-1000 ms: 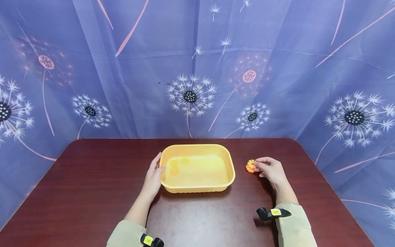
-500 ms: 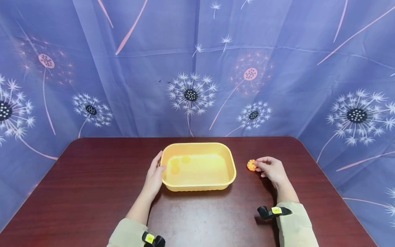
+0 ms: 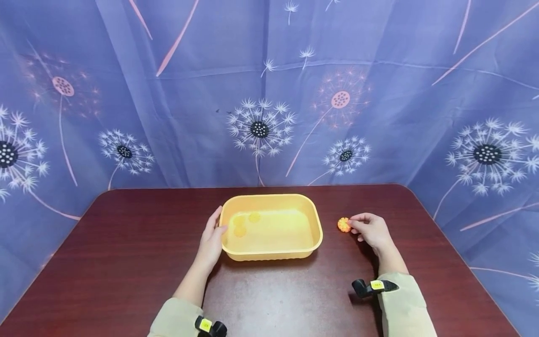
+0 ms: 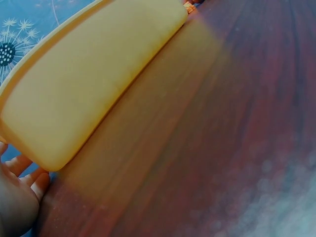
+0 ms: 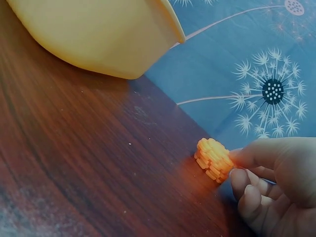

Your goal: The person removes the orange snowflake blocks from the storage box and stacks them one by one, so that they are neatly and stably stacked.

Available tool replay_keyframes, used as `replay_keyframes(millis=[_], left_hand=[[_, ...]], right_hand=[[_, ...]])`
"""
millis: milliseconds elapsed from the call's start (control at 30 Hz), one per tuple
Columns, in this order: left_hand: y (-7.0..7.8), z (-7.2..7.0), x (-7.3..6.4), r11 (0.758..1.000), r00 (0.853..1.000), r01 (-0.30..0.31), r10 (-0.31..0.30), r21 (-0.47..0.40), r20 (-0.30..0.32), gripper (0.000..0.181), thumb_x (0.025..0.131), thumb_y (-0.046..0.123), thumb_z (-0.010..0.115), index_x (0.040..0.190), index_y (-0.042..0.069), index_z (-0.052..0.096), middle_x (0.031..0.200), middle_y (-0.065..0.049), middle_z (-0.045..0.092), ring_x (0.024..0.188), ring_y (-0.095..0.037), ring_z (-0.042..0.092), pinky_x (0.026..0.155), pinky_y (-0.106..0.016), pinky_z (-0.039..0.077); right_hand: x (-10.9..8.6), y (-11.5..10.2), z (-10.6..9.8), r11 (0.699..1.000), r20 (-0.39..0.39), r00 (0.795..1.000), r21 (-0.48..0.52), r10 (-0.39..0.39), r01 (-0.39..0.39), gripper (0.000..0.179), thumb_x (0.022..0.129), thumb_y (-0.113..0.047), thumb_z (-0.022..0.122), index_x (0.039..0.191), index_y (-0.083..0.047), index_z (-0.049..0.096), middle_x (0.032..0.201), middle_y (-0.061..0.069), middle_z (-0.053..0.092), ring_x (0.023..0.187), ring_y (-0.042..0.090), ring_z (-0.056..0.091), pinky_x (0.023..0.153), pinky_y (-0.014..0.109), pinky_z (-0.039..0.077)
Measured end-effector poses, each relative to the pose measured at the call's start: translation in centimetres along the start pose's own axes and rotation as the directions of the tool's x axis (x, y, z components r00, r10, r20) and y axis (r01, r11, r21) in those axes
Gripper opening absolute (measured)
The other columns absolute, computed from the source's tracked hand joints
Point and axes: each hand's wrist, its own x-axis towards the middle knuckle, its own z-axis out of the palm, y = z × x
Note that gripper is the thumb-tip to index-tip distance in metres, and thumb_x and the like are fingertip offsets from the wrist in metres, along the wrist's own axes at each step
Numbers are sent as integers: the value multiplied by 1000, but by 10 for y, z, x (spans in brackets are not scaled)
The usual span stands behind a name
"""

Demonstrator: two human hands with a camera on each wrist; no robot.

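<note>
"What was the left hand doing?"

"I saw the left hand (image 3: 210, 241) holding the end of a yellow tub (image 3: 269, 256) with round corners, which looked like plastic. The thumb came over the rim, and the fingers were on the outside. The tub stood just to the right of that hand."

"Was anything in it?"

"Yes, I saw three small, flat, yellow round pieces (image 3: 240, 231). They lay on the tub's floor, near the left hand's thumb. They were too pale for me to see their edges well."

"And the right hand?"

"My right hand (image 3: 371, 230) was pinching a little stack of bright orange round pieces (image 5: 213, 160) with bumpy edges. The stack was at the fingertips, on the side toward the tub, and well apart from it. I could not tell if it touched the table."

"What else was around?"

"A dark red-brown table (image 3: 126, 257) with wood lines was under both hands. Past the fingers hung a blue-purple cloth (image 3: 189, 117) with white and pink dandelions. Behind each hand I saw a pale sleeve (image 3: 406, 306) and a black strap (image 3: 389, 285) with a yellow label."
</note>
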Motion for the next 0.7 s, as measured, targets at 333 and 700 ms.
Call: replay_keyframes(millis=[333,700], left_hand=[[2,1,1,1000,1000,-11,11,-11,8,57,95,5,35,151,12,23,154,-14,27,138,-27,31,106,-48,38],[1,2,0,1000,1000,12,-12,-14,-8,57,95,6,36,150,12,24,154,-13,28,137,-26,32,106,-46,38]], right_hand=[[1,-1,-2,999,-5,1000,-37,-3,3,38,87,-22,66,111,7,59,72,-5,62,63,4,58,53,24,52],[-2,-2,-1,1000,18,1000,-5,-2,2,38,87,-19,66,111,9,58,73,-5,62,63,4,58,53,24,52]])
